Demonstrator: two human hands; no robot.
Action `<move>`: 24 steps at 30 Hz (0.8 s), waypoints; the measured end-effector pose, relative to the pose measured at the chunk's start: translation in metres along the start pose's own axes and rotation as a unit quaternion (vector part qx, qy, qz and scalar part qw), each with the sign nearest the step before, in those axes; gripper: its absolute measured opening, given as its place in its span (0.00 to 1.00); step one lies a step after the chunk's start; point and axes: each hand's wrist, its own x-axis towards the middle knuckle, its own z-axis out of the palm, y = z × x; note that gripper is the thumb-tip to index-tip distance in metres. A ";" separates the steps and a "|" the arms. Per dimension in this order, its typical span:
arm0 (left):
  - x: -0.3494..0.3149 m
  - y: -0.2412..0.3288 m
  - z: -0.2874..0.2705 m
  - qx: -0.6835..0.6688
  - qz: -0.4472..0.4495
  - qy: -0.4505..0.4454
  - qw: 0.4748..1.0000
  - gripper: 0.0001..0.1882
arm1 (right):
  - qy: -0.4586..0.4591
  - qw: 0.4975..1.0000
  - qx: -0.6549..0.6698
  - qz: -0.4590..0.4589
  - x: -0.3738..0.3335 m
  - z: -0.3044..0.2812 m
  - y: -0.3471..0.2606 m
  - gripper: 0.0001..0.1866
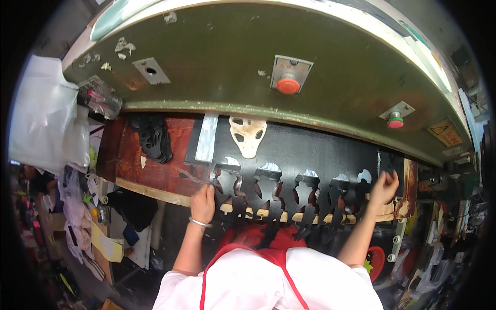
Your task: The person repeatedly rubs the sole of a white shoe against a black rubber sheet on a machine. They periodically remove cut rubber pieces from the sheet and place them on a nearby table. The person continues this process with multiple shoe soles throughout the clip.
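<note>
Under the green press (248,62), black sheet (310,150) lies punched; left hand (203,202) and right hand (383,187) each pinch its edge; advise even, level pull.

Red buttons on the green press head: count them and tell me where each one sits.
2. One large red button sits near the middle of the green press head; a smaller red button sits toward its right end. Others may be hidden.

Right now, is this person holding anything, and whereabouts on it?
Yes: both hands grip the black sheet with cut-out shapes, the left hand at its left edge, the right hand near its right edge.
</note>
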 end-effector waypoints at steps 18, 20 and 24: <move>-0.019 0.004 0.009 0.144 0.197 0.042 0.969 0.14 | -0.519 0.794 0.304 0.088 -0.229 0.092 -0.153 0.53; -0.019 0.010 0.003 0.097 0.191 0.026 0.976 0.11 | -0.526 0.745 0.370 0.177 -0.227 0.080 -0.149 0.53; -0.026 0.021 0.004 0.039 0.128 -0.070 0.988 0.10 | -0.525 0.702 0.408 0.254 -0.231 0.058 -0.143 0.51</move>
